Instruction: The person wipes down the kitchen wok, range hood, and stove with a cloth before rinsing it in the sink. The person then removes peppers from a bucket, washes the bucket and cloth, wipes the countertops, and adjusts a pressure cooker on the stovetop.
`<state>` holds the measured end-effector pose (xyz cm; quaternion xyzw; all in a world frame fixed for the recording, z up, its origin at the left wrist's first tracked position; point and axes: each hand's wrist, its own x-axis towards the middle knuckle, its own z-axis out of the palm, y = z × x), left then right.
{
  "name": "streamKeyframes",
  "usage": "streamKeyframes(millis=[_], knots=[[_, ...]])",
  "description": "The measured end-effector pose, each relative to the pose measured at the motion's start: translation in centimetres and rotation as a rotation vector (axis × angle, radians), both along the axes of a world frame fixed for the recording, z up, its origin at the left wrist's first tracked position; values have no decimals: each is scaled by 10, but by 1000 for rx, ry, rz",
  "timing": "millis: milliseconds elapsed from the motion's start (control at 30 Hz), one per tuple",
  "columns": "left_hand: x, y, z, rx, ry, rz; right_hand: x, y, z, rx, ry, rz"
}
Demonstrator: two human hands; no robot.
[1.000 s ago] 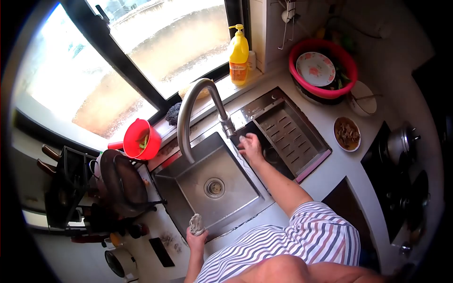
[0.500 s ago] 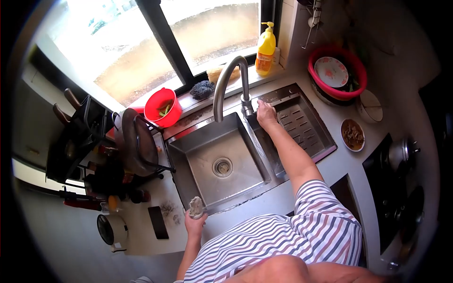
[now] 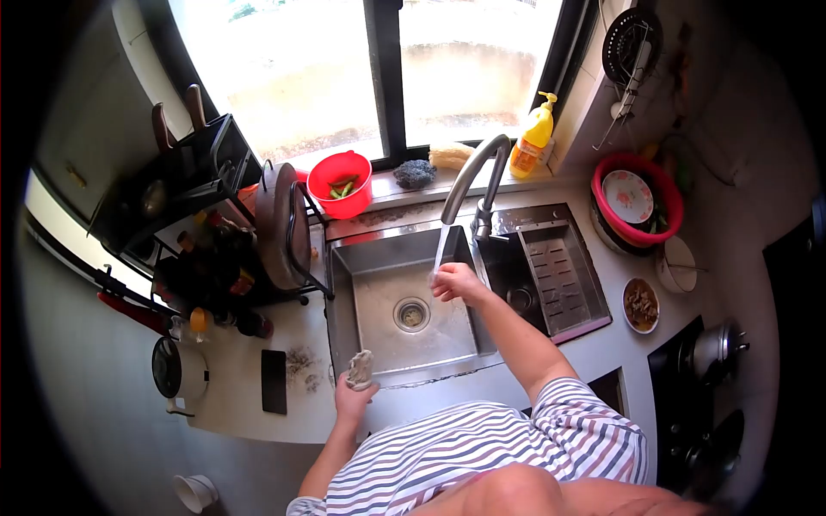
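Note:
In the head view my left hand (image 3: 353, 397) is closed around a crumpled greyish-white cloth (image 3: 360, 368) at the near left corner of the sink (image 3: 379, 297). A thin stream of water (image 3: 442, 247) runs from the curved metal faucet (image 3: 465, 176). My right hand (image 3: 458, 284) is in that stream, over the right part of the basin, with its fingers curled together. Whether anything is between those fingers cannot be made out. The drain (image 3: 411, 315) shows at the basin's bottom.
A slotted drain tray (image 3: 561, 284) lies over the smaller basin. Along the window stand a red colander (image 3: 344, 202) with green vegetables, a dark scrubber (image 3: 415, 175) and a yellow pump bottle (image 3: 533, 142). Pan rack (image 3: 284, 228) left; food bowl (image 3: 641, 306) and stove (image 3: 688, 387) right.
My right hand has moved from the faucet's base to beneath its spout, and water now runs. The left hand keeps hold of the cloth. The view has turned a little.

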<state>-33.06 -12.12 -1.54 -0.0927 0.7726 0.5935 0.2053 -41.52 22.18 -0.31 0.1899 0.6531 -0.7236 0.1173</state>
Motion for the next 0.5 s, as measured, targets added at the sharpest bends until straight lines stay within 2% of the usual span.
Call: streamKeyframes(millis=[100,167,233,333,500], knots=[[2,0,-2,35,-8,-1,-4,-19,6,-103,33,-30],[5,-5,-1,34,2,-9,-10,-22,9,-267,169,-114],[6,-5,-2,-15,13,-7,-16,-23,10,-220,154,-208],[9,-3,8,37,4,8,-23,-22,12,-370,130,-452],[6,0,8,35,-3,-46,-30,-27,18,-624,120,-467]])
